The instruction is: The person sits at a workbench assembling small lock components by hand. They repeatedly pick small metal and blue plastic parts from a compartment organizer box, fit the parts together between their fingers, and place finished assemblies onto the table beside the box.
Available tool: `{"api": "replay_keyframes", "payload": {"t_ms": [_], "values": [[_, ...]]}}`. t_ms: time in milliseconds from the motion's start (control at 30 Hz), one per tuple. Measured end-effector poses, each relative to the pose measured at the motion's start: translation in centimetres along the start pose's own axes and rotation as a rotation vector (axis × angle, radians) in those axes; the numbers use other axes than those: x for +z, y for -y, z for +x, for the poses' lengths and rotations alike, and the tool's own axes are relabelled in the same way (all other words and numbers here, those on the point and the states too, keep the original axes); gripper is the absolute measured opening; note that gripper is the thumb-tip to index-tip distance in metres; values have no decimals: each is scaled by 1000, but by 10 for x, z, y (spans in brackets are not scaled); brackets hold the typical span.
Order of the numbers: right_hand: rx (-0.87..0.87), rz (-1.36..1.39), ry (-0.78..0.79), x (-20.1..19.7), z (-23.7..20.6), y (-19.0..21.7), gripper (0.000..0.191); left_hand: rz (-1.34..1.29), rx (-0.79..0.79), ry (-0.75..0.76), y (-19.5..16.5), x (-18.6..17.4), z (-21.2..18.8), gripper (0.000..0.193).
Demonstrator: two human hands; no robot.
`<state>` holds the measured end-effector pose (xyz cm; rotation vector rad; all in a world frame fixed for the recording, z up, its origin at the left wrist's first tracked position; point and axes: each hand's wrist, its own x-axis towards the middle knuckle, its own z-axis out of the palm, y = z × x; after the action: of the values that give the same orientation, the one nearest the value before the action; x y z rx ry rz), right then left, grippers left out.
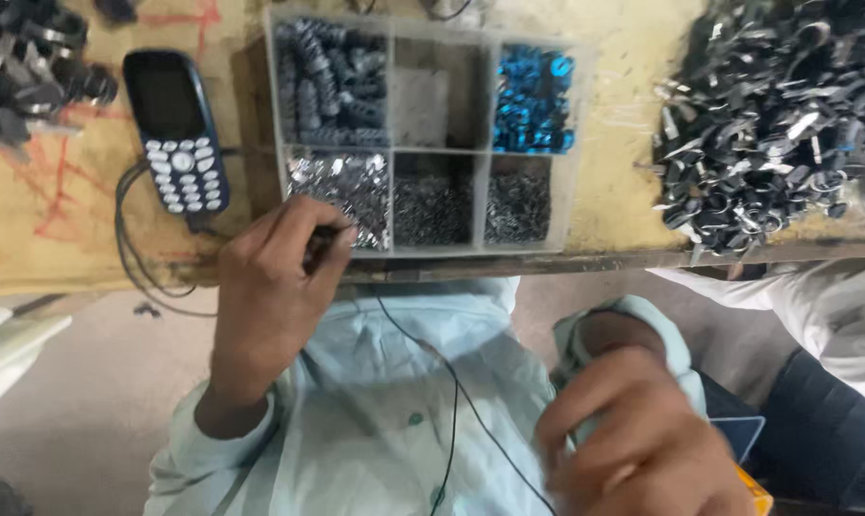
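The landmark here is the clear plastic compartment box (pixel 576 153) that sits at the front edge of the yellowish desk (pixel 633 57). It has six compartments in two rows. In the far row the left one holds dark ridged springs or screws (pixel 332 81), the middle one is nearly bare, and the right one holds shiny blue metal parts (pixel 533 100). In the near row the left compartment holds small silvery bits (pixel 342 186), and the middle and right ones hold fine dark grey pieces (pixel 475 205).

The left hand (pixel 270 291) is at the near left corner of the box, fingers curled and pressed together in a pinching grip on a small dark part (pixel 318 244), just over the edge of the silvery compartment. What exactly the part is cannot be made out.

The right hand (pixel 643 435) is well below the box, off the desk and over the lap, blurred; its fingers are bent, but whether the grip holds anything cannot be told.

Left of the box lies a dark blue keypad phone (pixel 176 129), with a thin black cable (pixel 127 239) looping beside it. Farther left, at the desk's far corner, lies a heap of dark metal parts (pixel 26 67). Right of the box lies a large pile of black and silver metal clips (pixel 777 115). The person wears a pale blue-green shirt (pixel 385 401), across which a thin black wire (pixel 452 401) runs
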<state>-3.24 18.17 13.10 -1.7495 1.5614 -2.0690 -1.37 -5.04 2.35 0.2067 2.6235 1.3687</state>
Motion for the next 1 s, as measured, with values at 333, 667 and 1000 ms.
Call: {"api": "replay_keyframes", "payload": {"t_ms": [333, 667, 1000], "values": [[971, -1108, 382, -1, -80, -55, 16, -74, 145, -103, 8, 0, 3, 17], [1039, -1103, 362, 1, -77, -59, 15, -91, 194, -127, 12, 3, 0, 17], [1095, -956, 101, 3, -90, -54, 13, -247, 155, -141, 14, 7, -7, 23]]}}
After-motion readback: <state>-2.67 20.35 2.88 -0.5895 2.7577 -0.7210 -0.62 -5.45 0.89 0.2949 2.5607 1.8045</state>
